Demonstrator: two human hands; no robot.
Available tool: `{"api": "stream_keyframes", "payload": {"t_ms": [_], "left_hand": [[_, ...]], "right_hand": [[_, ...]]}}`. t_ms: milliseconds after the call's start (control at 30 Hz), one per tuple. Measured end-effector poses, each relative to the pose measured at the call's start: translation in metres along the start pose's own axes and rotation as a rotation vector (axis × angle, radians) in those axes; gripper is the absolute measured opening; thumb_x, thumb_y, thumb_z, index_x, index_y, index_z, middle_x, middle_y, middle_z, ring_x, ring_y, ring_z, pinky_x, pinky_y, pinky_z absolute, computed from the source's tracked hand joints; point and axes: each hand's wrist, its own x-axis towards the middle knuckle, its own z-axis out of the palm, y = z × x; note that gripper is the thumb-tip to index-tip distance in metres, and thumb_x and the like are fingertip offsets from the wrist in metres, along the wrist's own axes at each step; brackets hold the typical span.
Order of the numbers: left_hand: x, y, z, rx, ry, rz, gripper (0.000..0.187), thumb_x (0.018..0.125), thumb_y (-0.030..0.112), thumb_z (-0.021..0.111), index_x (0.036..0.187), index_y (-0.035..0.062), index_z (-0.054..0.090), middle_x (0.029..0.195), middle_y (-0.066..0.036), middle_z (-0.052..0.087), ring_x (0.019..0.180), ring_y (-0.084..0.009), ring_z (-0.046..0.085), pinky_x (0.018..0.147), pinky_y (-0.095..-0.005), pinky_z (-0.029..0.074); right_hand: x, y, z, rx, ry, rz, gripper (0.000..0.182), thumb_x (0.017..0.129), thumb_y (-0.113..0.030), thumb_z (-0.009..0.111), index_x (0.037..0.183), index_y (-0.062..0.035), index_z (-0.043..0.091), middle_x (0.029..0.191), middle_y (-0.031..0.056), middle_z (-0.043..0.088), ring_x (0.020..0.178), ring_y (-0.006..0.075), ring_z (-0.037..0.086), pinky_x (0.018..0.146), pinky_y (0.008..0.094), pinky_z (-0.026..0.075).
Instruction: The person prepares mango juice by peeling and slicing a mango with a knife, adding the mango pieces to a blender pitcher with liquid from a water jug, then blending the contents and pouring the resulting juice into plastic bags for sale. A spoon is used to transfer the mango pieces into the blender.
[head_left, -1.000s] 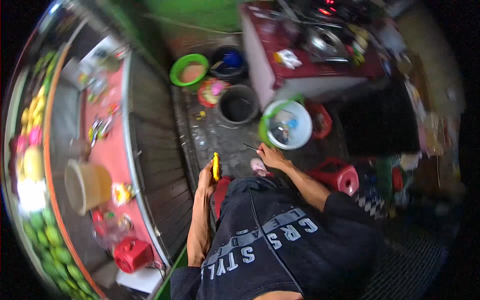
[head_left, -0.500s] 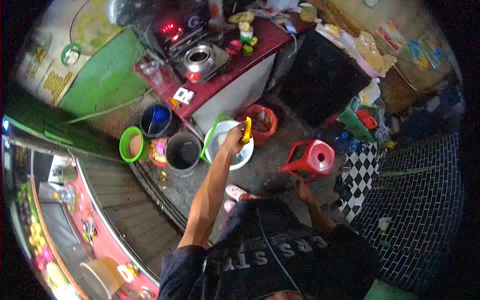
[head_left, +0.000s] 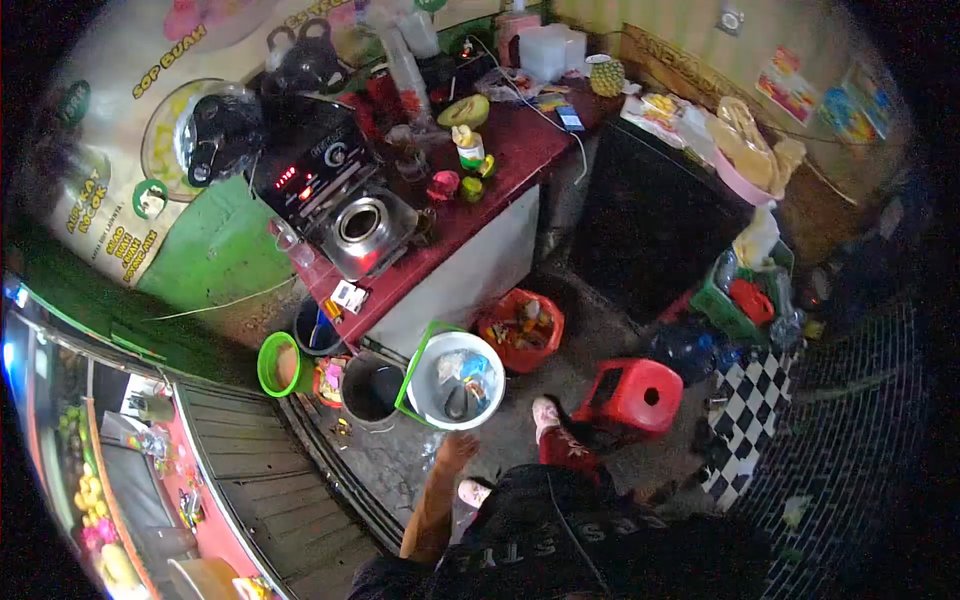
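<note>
My left hand [head_left: 458, 450] hangs low, just in front of a white bucket [head_left: 415, 385]. Its fingers look loosely apart, though somewhat blurred, and no object shows in them. Inside the bucket lie crumpled clear and blue plastic [head_left: 472, 370] and a dark rounded item [head_left: 456, 403]. A green bar or frame [head_left: 412, 375] runs along the bucket's left side. Right behind it stands a red bin [head_left: 545, 348] holding peels and scraps. My right hand is lost in the dark by my shirt.
A red plastic stool [head_left: 640, 395] stands to the right on the floor. Black and green buckets [head_left: 278, 365] line the left. On the maroon counter [head_left: 440, 240] are a steel-topped machine [head_left: 365, 225], cut fruit and a phone [head_left: 570, 118]. A green crate [head_left: 722, 300] sits farther right.
My left hand has drawn back from over the white bucket toward me, and the yellow item it held no longer shows in it. My right hand has dropped from sight. The view has tilted up.
</note>
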Motion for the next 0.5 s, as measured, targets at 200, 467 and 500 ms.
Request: {"api": "stream_keyframes", "payload": {"t_ms": [200,467,500], "left_hand": [[-0.116,0.085,-0.005,-0.817,0.207,-0.117,0.037,0.091,0.034,0.056,0.115,0.0068,0.051,0.100,-0.018,0.060,0.084,-0.0340,0.064,0.064,-0.0453,0.055],[-0.072,0.138,-0.004,-0.272,0.894,-0.947,0.040,0.088,0.034,0.058,0.118,0.0084,0.054,0.090,-0.011,0.061,0.072,-0.0287,0.064,0.056,-0.0409,0.051],[-0.071,0.131,-0.007,-0.170,0.828,-0.948,0.038,0.087,0.034,0.056,0.115,0.0068,0.057,0.088,-0.011,0.061,0.071,-0.0272,0.064,0.057,-0.0397,0.050]], "right_hand": [[0.038,0.066,0.082,-0.016,0.114,0.124,0.051,0.094,-0.036,0.049,0.128,0.0017,0.046,0.116,0.0286,0.059,0.085,0.0344,0.064,0.069,0.0443,0.052],[0.235,0.185,0.054,1.347,-0.322,0.781,0.039,0.098,-0.038,0.044,0.121,-0.0067,0.046,0.099,0.0193,0.064,0.079,0.0321,0.065,0.071,0.0393,0.051],[0.254,0.189,0.044,1.474,-0.232,0.794,0.034,0.099,-0.037,0.045,0.118,-0.0084,0.046,0.093,0.0171,0.064,0.077,0.0298,0.065,0.069,0.0390,0.050]]}}
